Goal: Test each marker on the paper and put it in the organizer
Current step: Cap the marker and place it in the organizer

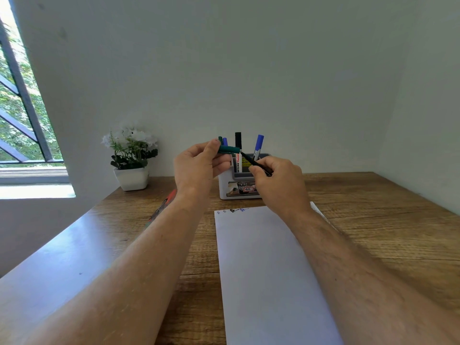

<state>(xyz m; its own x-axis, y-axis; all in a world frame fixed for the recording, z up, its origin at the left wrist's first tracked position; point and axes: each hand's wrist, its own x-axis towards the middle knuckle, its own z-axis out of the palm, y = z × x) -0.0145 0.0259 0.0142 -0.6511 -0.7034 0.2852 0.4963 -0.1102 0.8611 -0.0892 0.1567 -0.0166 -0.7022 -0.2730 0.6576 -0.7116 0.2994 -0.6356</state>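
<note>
My left hand [199, 164] pinches a green marker cap [227, 149] in front of the organizer. My right hand [278, 179] grips the thin dark marker body [251, 161], its tip pointing up-left and almost touching the cap. Both hands hover above the desk. The white and grey organizer [227, 185] stands behind them and holds a black-capped marker [238, 141], a blue-capped marker [258, 145] and another blue cap [225, 141]. A white paper sheet [263, 270] lies on the desk with small blue and black scribbles [235, 210] at its far edge.
A white potted plant [132, 158] stands at the back left of the wooden desk [385, 220]. An orange-red object [164, 202] lies partly hidden under my left forearm. A window is at the far left; plain walls close the back and right.
</note>
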